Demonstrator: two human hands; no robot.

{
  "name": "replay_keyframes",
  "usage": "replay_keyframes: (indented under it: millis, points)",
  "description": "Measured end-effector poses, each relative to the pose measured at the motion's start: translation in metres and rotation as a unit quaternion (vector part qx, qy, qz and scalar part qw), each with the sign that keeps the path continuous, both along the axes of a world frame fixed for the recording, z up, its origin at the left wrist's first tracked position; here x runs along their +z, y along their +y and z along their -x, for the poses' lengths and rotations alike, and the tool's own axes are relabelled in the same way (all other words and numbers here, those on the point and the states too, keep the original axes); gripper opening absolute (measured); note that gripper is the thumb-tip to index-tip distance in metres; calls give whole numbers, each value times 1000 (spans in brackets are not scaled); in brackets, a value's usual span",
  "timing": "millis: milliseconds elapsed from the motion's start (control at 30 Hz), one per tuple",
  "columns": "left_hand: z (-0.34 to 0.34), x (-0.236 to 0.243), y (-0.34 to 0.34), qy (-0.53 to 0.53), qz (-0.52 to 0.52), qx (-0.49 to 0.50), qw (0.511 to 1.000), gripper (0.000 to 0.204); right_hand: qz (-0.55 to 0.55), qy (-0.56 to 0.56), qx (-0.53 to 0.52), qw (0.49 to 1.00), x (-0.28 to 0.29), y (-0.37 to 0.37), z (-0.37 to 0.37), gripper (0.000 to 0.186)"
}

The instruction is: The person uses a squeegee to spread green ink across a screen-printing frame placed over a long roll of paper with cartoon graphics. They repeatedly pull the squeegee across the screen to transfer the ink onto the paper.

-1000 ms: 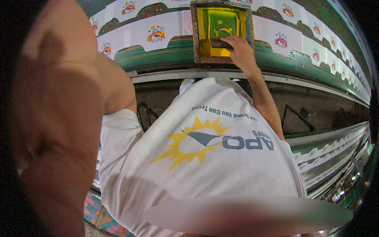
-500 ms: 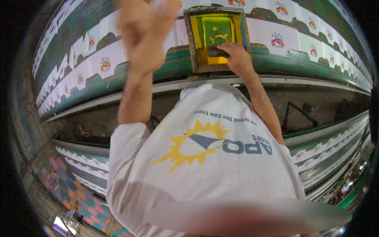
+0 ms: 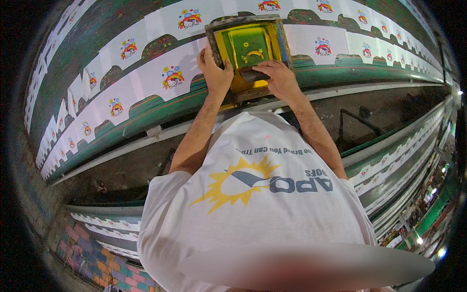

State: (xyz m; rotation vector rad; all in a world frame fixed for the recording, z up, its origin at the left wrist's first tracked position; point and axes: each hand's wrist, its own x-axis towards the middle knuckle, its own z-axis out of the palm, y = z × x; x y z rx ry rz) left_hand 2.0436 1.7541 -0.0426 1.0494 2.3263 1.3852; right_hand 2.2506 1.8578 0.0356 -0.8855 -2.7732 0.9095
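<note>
The wooden frame [image 3: 243, 21] lay on the green surface [image 3: 350, 75] in front of me, its longer sides running away from my body, with a slight slant. My right hand [image 3: 277, 78] was closed on the right end of a dark bar [image 3: 249, 74], near the frame's close end. The bar's long axis ran roughly from left to right, across the frame's length; beyond it, toward the frame's far side, lay the green panel [image 3: 250, 41] with its small yellow motifs. The right hand was the nearer one to the bar, since it held it. My left hand [image 3: 217, 73] gripped the frame's left side, thumb toward the inside and fingers toward the outside; how firmly, I cannot tell.

White printed pieces [image 3: 146, 80] lay in rows to the left and right of the frame, each with a colourful rainbow picture.

Half a second earlier, my left hand was raised, blurred and apart from the frame, off to its left; now it had come down onto that side. The right hand kept its hold on the bar at the same close end. The frame sat farther left and more slanted in view, but the pieces around it had shifted too, so my head had probably turned.
</note>
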Motion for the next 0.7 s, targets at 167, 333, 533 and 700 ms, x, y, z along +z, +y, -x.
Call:
replay_keyframes:
  millis: [167,333,533,700]
  points:
    - [-3,-3,2,-5,36,24,999,89,-25,-1,4,1000,-1,-6,-4,56]
    - [1,-1,3,-24,50,28,998,81,-66,15,19,997,-6,-11,-8,57]
    - [-12,5,10,33,14,14,999,80,-88,59,27,994,-3,4,-30,54]
    - [-82,1,68,10,-16,13,1000,77,-85,75,11,994,1,59,-97,54]
